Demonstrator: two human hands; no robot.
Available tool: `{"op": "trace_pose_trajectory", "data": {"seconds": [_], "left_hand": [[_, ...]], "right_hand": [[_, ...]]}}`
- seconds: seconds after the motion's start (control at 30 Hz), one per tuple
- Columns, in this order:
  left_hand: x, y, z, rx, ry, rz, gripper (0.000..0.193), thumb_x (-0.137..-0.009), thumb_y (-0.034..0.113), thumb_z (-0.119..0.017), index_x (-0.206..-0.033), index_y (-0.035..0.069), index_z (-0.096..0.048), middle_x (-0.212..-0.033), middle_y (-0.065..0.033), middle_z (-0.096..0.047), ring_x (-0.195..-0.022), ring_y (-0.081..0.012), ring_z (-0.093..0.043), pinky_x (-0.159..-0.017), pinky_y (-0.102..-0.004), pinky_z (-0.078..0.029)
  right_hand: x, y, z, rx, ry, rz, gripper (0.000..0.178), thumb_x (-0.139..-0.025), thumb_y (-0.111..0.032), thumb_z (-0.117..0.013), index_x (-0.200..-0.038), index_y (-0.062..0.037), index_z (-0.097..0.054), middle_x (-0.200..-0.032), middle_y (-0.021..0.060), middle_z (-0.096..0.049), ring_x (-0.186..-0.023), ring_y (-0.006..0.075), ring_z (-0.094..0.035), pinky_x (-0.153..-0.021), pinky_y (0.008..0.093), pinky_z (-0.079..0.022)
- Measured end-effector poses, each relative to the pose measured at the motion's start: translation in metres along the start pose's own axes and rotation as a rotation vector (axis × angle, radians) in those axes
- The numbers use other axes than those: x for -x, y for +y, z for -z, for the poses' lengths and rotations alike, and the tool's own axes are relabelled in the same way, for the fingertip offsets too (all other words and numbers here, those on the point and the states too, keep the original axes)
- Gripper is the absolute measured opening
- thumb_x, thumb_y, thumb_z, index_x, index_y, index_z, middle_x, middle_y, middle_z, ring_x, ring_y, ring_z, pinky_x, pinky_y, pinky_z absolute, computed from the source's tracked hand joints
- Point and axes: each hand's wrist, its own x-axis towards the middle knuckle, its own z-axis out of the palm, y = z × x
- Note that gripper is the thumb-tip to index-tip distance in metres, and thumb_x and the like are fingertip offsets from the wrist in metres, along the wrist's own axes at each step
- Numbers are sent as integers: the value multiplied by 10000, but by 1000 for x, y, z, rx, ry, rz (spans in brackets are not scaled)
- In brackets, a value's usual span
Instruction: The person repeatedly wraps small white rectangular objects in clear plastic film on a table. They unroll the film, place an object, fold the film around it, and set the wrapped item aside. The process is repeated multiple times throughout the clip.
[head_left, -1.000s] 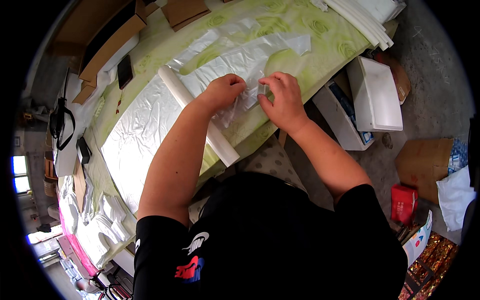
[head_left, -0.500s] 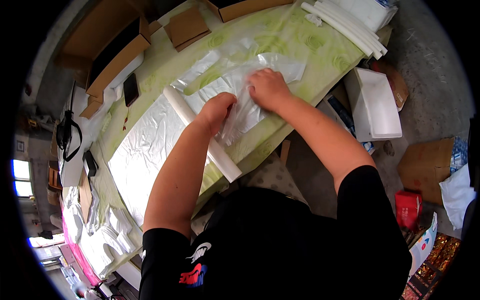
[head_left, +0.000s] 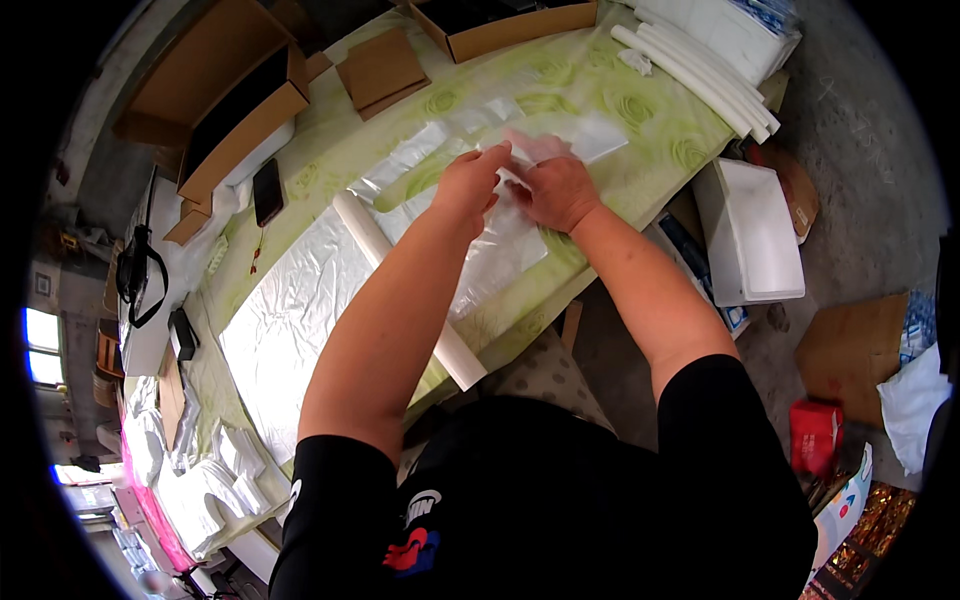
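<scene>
A thin clear plastic bag (head_left: 598, 138) lies crumpled at the middle of the table, its edge raised between my hands. My left hand (head_left: 470, 188) pinches that edge, with thumb and forefinger together. Close beside it on the right, my right hand (head_left: 558, 192) has curled fingers gripping the plastic, and part of its fingers shows pinkish through the film. Beneath lie more shiny clear plastic sheets (head_left: 290, 300). A white roll (head_left: 460, 362) rests across them, partly hidden by my left forearm.
A phone (head_left: 267, 192) lies left of the sheets. Open cardboard boxes (head_left: 250, 120) and brown cardboard pieces (head_left: 382, 72) stand along the far side. Several white tubes (head_left: 690, 75) lie at the far right. Folded white pieces (head_left: 215, 490) sit near left; a white foam box (head_left: 750, 240) stands off the right edge.
My left hand has moved up and to the right, close to my right hand. The plastic edge is now raised and held between both hands.
</scene>
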Motion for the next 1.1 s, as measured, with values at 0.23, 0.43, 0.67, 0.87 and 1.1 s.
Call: {"op": "trace_pose_trajectory", "data": {"seconds": [0.23, 0.43, 0.67, 0.87, 1.1], "left_hand": [[2, -1, 11, 288, 97, -159, 238, -964, 255, -714, -1147, 124, -636, -997, 11, -597, -913, -120, -550, -824, -344, -495], [103, -1, 165, 423, 127, -410, 231, -993, 133, -681, -1216, 120, -621, -970, 6, -631, -835, -104, -592, -734, -288, -487], [179, -61, 338, 215, 685, -223, 440, -965, 121, -715, -1382, 100, -577, -1022, 31, -671, -836, -75, -607, -718, -270, -493], [180, -96, 392, -492, 891, -72, 663, -870, 183, -795, -1468, 89, -525, -1079, -26, -660, -894, -117, -613, -772, -281, -510], [138, -93, 251, -579, 634, -766, 559, -910, 33, -710, -1436, 78, -527, -1404, -77, -584, -1231, -263, -569, -1048, -373, -463]], "right_hand": [[-7, 5, -6, 92, -17, -261, 558, -854, -245, -701, -1402, -267, -598, -1386, 76, -631, -1197, 352, -605, -938, 461, -546], [-6, 28, -22, -46, 274, -550, 493, -873, -250, -684, -1347, -132, -625, -1243, 158, -681, -1151, 388, -611, -963, 486, -515], [-7, 32, -18, -116, 156, -643, 414, -885, -278, -677, -1276, -142, -666, -1180, 117, -706, -1116, 343, -635, -955, 469, -519], [-10, 37, -18, -183, 119, -664, 366, -883, -257, -679, -1227, -134, -695, -1162, 103, -716, -1105, 340, -640, -958, 455, -516], [-5, -23, 5, -134, 237, 43, 288, -848, -173, -701, -1135, -140, -702, -1167, 79, -698, -1159, 332, -611, -1059, 468, -450]]}}
